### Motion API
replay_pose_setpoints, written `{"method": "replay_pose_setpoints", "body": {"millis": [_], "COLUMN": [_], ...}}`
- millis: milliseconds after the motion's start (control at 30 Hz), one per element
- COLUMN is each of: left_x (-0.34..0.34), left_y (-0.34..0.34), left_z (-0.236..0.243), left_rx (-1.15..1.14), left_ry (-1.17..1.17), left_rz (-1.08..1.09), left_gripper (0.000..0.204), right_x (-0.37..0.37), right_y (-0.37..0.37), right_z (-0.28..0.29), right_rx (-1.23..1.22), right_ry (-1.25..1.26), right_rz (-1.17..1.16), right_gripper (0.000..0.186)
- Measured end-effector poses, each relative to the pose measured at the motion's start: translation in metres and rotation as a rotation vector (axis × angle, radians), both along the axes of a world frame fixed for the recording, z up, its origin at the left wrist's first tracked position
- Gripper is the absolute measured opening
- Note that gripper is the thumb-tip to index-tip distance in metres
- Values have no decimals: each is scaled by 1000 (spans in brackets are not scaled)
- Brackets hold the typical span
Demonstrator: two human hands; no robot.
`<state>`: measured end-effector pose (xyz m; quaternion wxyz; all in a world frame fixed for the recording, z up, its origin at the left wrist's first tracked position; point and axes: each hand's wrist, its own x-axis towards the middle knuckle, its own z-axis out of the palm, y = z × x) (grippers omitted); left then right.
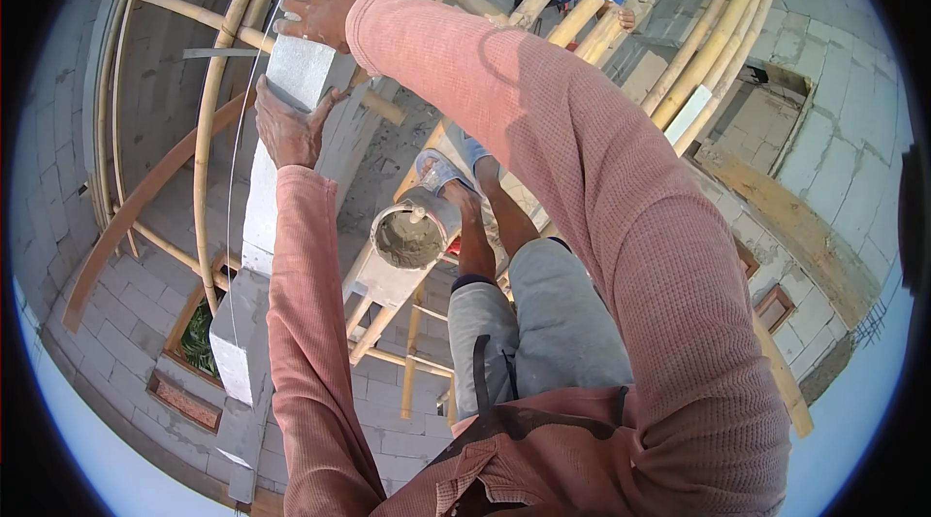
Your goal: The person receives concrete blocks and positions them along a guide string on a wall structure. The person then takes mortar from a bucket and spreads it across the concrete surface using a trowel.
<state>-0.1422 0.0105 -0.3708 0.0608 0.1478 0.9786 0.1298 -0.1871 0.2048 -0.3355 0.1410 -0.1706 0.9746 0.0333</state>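
The white block [296,66] under both hands looks like aerated concrete, matt and a little grainy. The poles [208,129] of the scaffold are bamboo, smooth and slightly glossy. The bucket [412,231] holds wet grey mortar, and the pink sleeves [601,187] are ribbed knitted cloth.

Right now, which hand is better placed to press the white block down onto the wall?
Right, probably. The right hand lies flat on top of the white block, while the left hand only steadies its near side.
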Motion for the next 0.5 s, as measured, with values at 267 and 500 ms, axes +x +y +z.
{"method": "replay_pose_setpoints", "body": {"millis": [267, 500], "left_x": [-14, -16], "left_y": [-13, -6], "left_z": [-7, -9], "left_rx": [88, 92], "left_ry": [3, -9], "left_rz": [-43, -80], "left_gripper": [116, 116], "right_x": [-2, 0], "right_y": [3, 7], "right_z": [4, -6], "right_rx": [-7, -12], "right_ry": [4, 9], "right_rz": [-22, -90], "right_gripper": [76, 71]}}
